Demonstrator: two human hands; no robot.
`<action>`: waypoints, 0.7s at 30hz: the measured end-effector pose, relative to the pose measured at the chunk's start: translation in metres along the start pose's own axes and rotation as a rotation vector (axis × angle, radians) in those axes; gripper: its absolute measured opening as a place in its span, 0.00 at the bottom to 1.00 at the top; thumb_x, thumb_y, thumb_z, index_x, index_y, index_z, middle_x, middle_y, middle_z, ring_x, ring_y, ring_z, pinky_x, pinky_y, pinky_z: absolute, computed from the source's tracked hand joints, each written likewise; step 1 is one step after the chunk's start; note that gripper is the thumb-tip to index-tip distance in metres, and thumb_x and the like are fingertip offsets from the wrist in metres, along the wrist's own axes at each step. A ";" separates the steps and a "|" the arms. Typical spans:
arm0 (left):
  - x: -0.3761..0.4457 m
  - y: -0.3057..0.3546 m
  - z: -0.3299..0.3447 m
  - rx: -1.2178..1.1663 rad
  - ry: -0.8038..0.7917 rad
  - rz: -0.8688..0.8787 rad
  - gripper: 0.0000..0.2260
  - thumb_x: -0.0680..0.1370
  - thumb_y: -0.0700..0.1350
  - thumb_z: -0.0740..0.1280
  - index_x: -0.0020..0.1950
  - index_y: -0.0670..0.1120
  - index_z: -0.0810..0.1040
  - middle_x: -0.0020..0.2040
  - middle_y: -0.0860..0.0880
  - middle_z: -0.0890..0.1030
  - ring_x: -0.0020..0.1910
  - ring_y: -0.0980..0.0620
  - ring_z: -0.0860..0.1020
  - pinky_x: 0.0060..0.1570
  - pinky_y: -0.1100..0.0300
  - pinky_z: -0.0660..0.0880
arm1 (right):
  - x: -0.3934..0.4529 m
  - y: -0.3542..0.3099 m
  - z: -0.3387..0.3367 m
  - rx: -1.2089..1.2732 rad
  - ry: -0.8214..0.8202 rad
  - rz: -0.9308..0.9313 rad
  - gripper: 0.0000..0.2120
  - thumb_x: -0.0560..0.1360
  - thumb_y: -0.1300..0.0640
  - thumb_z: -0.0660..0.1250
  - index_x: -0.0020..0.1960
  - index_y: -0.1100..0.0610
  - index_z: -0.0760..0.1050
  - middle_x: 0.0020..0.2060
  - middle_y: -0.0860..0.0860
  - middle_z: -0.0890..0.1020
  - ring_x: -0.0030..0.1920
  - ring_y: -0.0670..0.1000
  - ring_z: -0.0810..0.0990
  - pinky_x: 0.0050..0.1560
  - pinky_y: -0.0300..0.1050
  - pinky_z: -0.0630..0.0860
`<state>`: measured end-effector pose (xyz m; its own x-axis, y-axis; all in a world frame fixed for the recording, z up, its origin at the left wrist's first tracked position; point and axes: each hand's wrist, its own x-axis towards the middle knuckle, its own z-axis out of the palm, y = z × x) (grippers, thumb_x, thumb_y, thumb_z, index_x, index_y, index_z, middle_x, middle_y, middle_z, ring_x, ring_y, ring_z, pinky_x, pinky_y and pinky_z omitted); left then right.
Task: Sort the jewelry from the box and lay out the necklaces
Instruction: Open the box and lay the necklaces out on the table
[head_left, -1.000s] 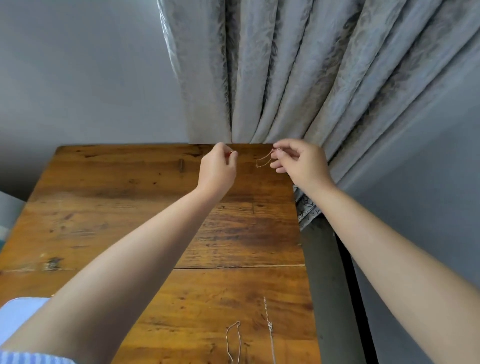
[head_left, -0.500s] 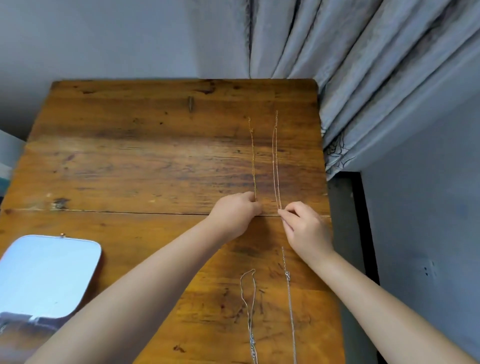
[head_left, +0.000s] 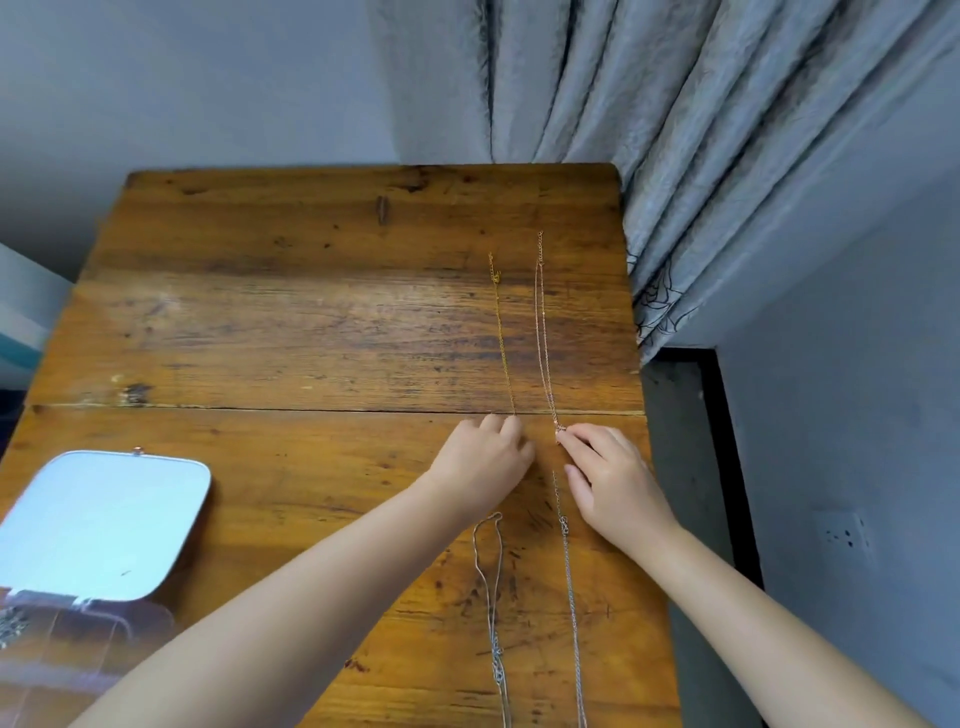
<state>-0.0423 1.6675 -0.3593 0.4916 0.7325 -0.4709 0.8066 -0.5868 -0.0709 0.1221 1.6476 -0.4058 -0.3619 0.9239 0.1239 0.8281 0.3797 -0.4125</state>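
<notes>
A thin gold necklace (head_left: 501, 332) lies straight on the wooden table (head_left: 311, 322), running away from me. Beside it on the right lies a rose-gold necklace (head_left: 543, 332), doubled into two close strands. My left hand (head_left: 483, 460) rests on the near end of the gold chain, fingers curled down on it. My right hand (head_left: 608, 478) pinches the near end of the rose-gold chain at its fingertips. Nearer to me lie two silver necklaces: a looped one (head_left: 491, 597) and a straight one (head_left: 569, 587).
The open jewelry box (head_left: 78, 613) sits at the near left, its mirrored lid (head_left: 104, 519) raised. A grey curtain (head_left: 675, 156) hangs at the table's far right corner. The table's right edge (head_left: 641, 395) runs close to my right hand, with dark floor beyond.
My hands came from the table's far edge back toward me, drawing the two chains out straight. Since half a second ago they have barely shifted.
</notes>
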 end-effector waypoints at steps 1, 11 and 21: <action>-0.006 0.000 0.003 -0.049 -0.004 -0.021 0.20 0.77 0.39 0.62 0.68 0.42 0.64 0.68 0.40 0.67 0.63 0.41 0.70 0.53 0.52 0.72 | -0.002 -0.001 -0.001 0.017 0.004 0.009 0.19 0.62 0.70 0.74 0.53 0.64 0.79 0.46 0.58 0.84 0.47 0.58 0.83 0.48 0.52 0.81; -0.121 -0.027 0.067 -0.535 0.252 -0.425 0.21 0.74 0.37 0.64 0.67 0.42 0.71 0.64 0.40 0.76 0.58 0.38 0.77 0.46 0.48 0.78 | -0.008 -0.077 0.011 0.108 0.038 0.010 0.09 0.66 0.70 0.67 0.46 0.67 0.81 0.44 0.63 0.84 0.47 0.63 0.82 0.49 0.57 0.80; -0.299 -0.142 0.163 -0.571 0.553 -0.495 0.17 0.71 0.40 0.56 0.51 0.37 0.80 0.42 0.41 0.83 0.43 0.45 0.79 0.37 0.56 0.77 | 0.003 -0.301 0.102 0.205 -0.034 -0.204 0.13 0.67 0.62 0.59 0.44 0.64 0.80 0.40 0.61 0.84 0.42 0.62 0.82 0.44 0.53 0.80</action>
<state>-0.3572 1.4756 -0.3514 0.0175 0.9998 -0.0074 0.9327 -0.0137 0.3603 -0.1718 1.5315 -0.3729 -0.5293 0.8260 0.1939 0.6340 0.5369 -0.5565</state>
